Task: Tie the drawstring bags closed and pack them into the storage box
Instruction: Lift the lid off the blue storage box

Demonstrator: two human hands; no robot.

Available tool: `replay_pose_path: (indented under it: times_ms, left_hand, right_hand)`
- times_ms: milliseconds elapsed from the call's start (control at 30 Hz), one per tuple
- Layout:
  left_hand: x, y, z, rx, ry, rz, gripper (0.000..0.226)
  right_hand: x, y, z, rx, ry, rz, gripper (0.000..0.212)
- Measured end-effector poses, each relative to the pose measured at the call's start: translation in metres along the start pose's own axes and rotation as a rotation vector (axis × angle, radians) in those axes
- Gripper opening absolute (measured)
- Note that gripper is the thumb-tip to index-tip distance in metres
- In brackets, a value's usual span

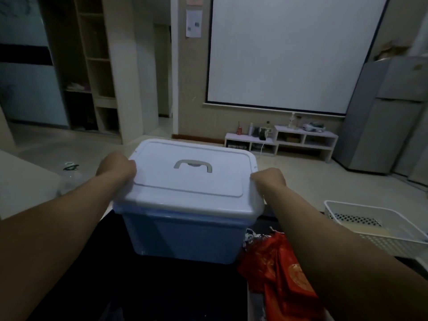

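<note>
Head view: storage box [183, 237], blue body, white lid [185, 181] on, sits centre over the dark worktop [162, 293] toward its far edge. Can't tell if the base rests on it or is lifted. Top faces up. The long axis runs left-right across the view, slightly skewed, with the right end a bit nearer. The grey handle [193, 165] lies flat on the lid along the same axis.

Left hand [117, 169] grips the lid's left short edge, fingers curled over the rim. Right hand [269, 180] grips the right short edge the same way. Both forearms reach in from the near corners, one on each side of the box.

Edges/room: the worktop's far edge is hidden behind the box. Dark worktop surface shows on the near side between the forearms. Red drawstring bags [284, 269] are heaped just beside the box's near right corner, partly under the right forearm; whether they touch the box is unclear. White basket [347, 206] sits toward the worktop's right edge, apart from the box, beyond the right arm.

Beyond: tiled floor [301, 181], low shelf unit [301, 140] against the far wall under a projector screen [289, 54], grey fridge [379, 126] far right.
</note>
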State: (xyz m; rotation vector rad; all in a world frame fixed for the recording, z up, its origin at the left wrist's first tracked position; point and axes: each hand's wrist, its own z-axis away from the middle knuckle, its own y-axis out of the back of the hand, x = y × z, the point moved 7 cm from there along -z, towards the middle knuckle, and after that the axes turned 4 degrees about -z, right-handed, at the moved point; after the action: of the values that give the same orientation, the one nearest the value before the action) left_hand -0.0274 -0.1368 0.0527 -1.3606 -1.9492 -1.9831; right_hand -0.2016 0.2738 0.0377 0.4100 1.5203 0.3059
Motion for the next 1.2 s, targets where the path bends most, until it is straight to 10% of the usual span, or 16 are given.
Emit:
replay_pose_path:
  times_ms: [333,633,867,1200]
  left_hand:
    - [0.201,-0.007,0.159,0.018,-0.312,0.516,0.034]
    - [0.313,-0.175,0.296,-1.079,0.107,1.129,0.038]
    - [0.366,-0.304,0.339,-0.898,0.026,1.070,0.044]
    - [0.352,-0.442,0.331,-0.867,0.018,0.809,0.034]
  right_hand:
    - [0.046,0.264,0.011,0.210,0.077,-0.231,0.015]
    - [0.199,0.402,-0.031,0.113,-0.246,-0.838,0.051]
    - [0.284,0.423,-0.106,0.506,-0.279,-0.762,0.030]
    - [0.367,0.406,-0.164,0.267,-0.319,-0.172,0.055]
